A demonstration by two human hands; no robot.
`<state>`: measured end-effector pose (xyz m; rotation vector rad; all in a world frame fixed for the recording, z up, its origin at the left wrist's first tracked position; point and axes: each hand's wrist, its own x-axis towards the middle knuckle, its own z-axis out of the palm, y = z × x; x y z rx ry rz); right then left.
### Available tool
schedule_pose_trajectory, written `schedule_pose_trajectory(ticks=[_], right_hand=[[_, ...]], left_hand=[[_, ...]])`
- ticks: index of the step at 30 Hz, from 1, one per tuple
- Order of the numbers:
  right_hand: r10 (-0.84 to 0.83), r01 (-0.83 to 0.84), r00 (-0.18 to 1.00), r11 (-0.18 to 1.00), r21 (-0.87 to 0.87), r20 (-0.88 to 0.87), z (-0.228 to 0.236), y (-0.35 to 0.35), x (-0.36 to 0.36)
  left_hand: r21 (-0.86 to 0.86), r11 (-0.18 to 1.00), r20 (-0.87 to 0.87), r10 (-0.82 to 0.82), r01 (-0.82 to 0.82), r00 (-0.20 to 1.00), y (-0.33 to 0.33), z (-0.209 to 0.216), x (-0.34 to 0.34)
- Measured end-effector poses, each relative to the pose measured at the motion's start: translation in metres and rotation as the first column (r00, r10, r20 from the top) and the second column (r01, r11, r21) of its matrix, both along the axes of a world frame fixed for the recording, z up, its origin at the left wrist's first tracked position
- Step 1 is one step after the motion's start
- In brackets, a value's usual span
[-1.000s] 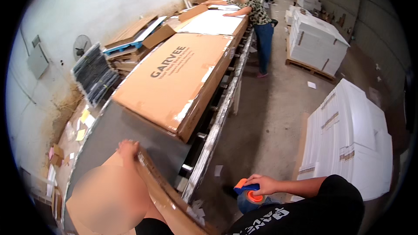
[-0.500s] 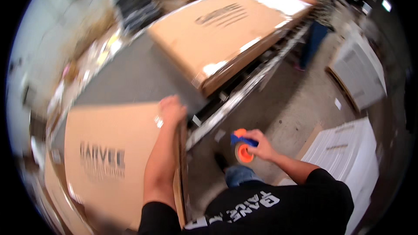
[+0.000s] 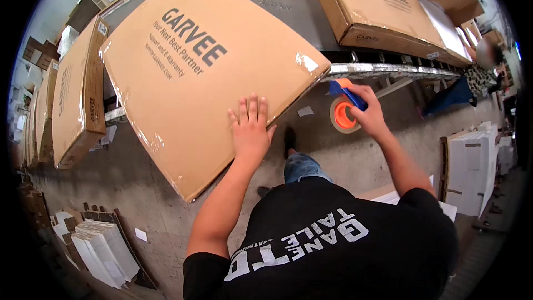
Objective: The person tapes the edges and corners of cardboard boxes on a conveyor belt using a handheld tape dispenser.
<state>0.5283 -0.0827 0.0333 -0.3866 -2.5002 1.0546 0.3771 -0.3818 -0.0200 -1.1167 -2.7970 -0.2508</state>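
At the far left, a row of brown cartons (image 3: 78, 91) recedes toward the rim, where the bent view makes it hard to tell how they rest. Stacked white sheets (image 3: 105, 250) sit at lower left. The large carton (image 3: 208, 80) fills the upper left to centre, its lower corner jutting out over the floor. The left hand (image 3: 251, 133) lies on its edge, fingers spread wide. Right of centre, the right hand (image 3: 367, 112) grips a blue-and-orange tape dispenser (image 3: 345, 97). Another carton (image 3: 383, 11) lies on the grey belt (image 3: 266, 0) at upper right.
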Motion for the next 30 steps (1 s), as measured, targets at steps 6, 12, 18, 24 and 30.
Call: schedule_pose_trajectory(ticks=[6, 12, 18, 24, 30], right_hand=[[0.284, -0.435, 0.863, 0.839, 0.327, 0.418, 0.101, -0.048, -0.046], [0.277, -0.537, 0.807, 0.712, 0.452, 0.522, 0.136, -0.041, -0.127], [0.313, -0.474, 0.827, 0.836, 0.278, 0.468, 0.027, 0.008, -0.109], [0.229, -0.467, 0.782, 0.831, 0.302, 0.581, -0.053, -0.002, -0.042], [0.046, -0.693, 0.633, 0.479, 0.539, 0.773, -0.091, -0.019, -0.072]], left_hand=[[0.025, 0.997, -0.007, 0.074, -0.073, 0.997, -0.012, -0.006, 0.001], [0.004, 0.996, 0.012, 0.086, -0.086, 0.996, -0.005, -0.01, -0.003], [-0.039, 0.995, 0.018, 0.088, -0.087, 0.996, -0.009, -0.012, -0.003], [-0.066, 0.993, -0.008, 0.101, -0.101, 0.995, -0.007, -0.013, 0.004], [-0.054, 0.995, -0.014, 0.081, -0.082, 0.997, -0.009, -0.017, 0.009]])
